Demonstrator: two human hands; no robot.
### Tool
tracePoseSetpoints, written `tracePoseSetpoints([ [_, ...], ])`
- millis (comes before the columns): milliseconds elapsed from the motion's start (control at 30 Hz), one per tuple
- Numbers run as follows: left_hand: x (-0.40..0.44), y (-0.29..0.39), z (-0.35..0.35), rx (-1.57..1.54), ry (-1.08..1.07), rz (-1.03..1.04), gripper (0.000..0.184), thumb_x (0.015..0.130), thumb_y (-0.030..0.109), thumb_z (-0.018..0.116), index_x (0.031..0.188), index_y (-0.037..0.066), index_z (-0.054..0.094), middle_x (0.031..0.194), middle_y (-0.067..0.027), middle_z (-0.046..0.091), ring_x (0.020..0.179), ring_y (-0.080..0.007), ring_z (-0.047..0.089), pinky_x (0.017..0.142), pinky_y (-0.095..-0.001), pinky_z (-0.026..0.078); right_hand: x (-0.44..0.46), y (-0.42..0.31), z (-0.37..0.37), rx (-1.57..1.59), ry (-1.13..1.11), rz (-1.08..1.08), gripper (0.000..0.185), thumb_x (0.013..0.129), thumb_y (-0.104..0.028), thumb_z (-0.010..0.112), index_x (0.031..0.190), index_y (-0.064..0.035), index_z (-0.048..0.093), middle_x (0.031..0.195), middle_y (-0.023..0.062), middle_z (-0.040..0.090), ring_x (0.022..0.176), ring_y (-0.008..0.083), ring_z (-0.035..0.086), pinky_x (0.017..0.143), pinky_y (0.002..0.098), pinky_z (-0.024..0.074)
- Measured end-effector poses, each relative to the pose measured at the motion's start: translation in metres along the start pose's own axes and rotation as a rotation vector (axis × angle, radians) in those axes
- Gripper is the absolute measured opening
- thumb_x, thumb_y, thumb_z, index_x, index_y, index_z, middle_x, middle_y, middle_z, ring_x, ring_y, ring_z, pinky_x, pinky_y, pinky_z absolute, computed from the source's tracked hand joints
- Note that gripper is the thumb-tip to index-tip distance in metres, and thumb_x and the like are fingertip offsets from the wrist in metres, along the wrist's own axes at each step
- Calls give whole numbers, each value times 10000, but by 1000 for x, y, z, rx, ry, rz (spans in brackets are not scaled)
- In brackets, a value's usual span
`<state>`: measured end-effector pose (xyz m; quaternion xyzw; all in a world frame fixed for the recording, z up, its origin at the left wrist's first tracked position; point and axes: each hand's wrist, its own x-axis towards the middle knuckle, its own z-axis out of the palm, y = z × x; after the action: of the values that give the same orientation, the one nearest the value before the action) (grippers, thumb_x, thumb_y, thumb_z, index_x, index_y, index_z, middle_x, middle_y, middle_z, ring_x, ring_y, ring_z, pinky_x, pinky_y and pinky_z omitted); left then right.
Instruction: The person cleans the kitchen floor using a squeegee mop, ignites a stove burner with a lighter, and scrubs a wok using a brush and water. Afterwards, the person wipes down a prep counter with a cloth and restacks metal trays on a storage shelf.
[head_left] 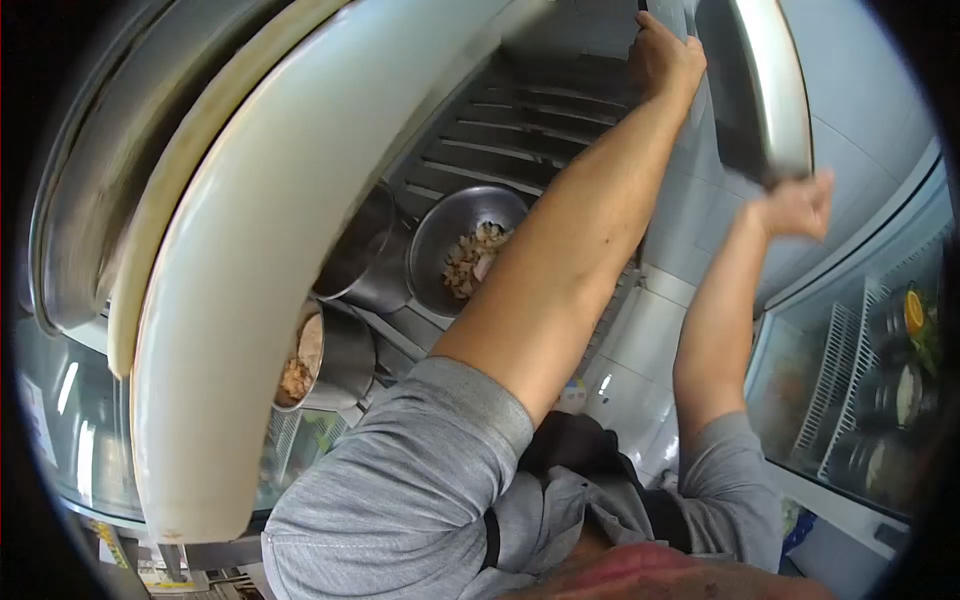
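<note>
My left hand (668, 62) reaches up past a slatted metal rack (500, 125), its fingers curled round a thin dark piece at the top edge of the view; what that is I cannot make out. My right hand (800, 207) is raised on the right and smeared by motion, with its fingers looking closed. It is at the lower end of a long dark thing with a curved pale rim (782, 85); whether it grips this is unclear. Below my left forearm stands a metal bowl (425, 235) holding pale chopped pieces (478, 255).
A large curved white frame (240, 230) fills the left side. Near it are a dark metal pot (355, 245) and a metal container (345, 350) with light brown food. At right, a glass-fronted case (850, 370) has wire racks, dishes and an orange slice (914, 312).
</note>
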<state>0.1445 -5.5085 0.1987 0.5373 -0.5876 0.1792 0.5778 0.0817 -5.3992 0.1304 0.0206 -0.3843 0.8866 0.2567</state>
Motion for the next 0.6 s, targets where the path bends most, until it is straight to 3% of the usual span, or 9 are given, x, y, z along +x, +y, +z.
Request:
tracePoseSetpoints([
  [33, 2, -4, -13, -2, -4, -18, 477, 767, 328, 577, 971, -101, 609, 1000, -315, 592, 956, -422, 582, 864, -462, 450, 12, -22, -34, -94, -20, 108, 373, 840, -183, 640, 524, -21, 524, 485, -14, 435, 432, 94, 357, 377, 277, 265],
  [67, 12, -11, -28, -201, -372, -87, 496, 745, 245, 600, 1071, -110, 485, 1020, -309, 582, 948, -418, 591, 848, -447, 474, 23, -43, -60, -176, 0, 170, 386, 846, -181, 638, 516, -17, 522, 477, -17, 426, 445, 94, 348, 399, 278, 277],
  [100, 27, -2, -37, -419, -729, -114, 590, 722, 162, 623, 1171, -118, 362, 1041, -302, 571, 939, -414, 601, 833, -433, 497, 39, -45, -97, -385, -80, 29, 399, 846, -191, 647, 511, -20, 515, 478, -19, 424, 455, 91, 333, 417, 278, 287],
  [167, 27, 22, -38, -433, -572, 101, 431, 718, 185, 587, 997, -103, 430, 852, -285, 611, 824, -426, 616, 773, -459, 498, 68, -30, -172, -500, -240, 90, 400, 829, -199, 676, 533, 5, 501, 489, -7, 441, 471, 90, 337, 430, 293, 306],
  [267, 45, 83, -62, -440, -455, 237, 427, 727, 205, 584, 987, -97, 433, 842, -295, 603, 796, -433, 611, 754, -468, 495, 68, 12, -259, -721, -544, 4, 364, 796, -228, 685, 573, -3, 506, 480, 61, 474, 460, 149, 401, 455, 334, 343],
  [467, 184, 177, -70, -759, -76, -23, 458, 731, 209, 578, 1005, -135, 448, 868, -300, 610, 841, -409, 620, 750, -484, 488, 71, 45, -331, -891, -803, 67, 318, 727, -206, 695, 592, 5, 500, 491, 132, 500, 451, 256, 469, 483, 377, 382],
  [533, 264, 179, -61, -464, -132, 76, 523, 794, 382, 503, 946, -105, 618, 1022, -320, 584, 957, -415, 583, 859, -452, 456, 73, 48, -335, -876, -844, 205, 307, 723, -203, 698, 600, 0, 504, 485, 118, 498, 458, 248, 493, 492, 368, 395],
  [567, 306, 182, -37, -390, -53, 34, 509, 825, 378, 438, 923, -79, 640, 1018, -294, 602, 948, -408, 588, 842, -440, 467, 74, 50, -341, -865, -841, 195, 307, 723, -203, 698, 600, 0, 504, 485, 118, 498, 458, 248, 493, 492, 368, 395],
  [600, 354, 174, -19, -79, -61, 263, 477, 849, 328, 390, 936, -63, 648, 1024, -267, 615, 950, -397, 594, 829, -421, 478, 76, 53, -346, -850, -874, 208, 296, 719, -193, 703, 604, -2, 507, 489, 112, 509, 462, 240, 502, 494, 359, 399],
])
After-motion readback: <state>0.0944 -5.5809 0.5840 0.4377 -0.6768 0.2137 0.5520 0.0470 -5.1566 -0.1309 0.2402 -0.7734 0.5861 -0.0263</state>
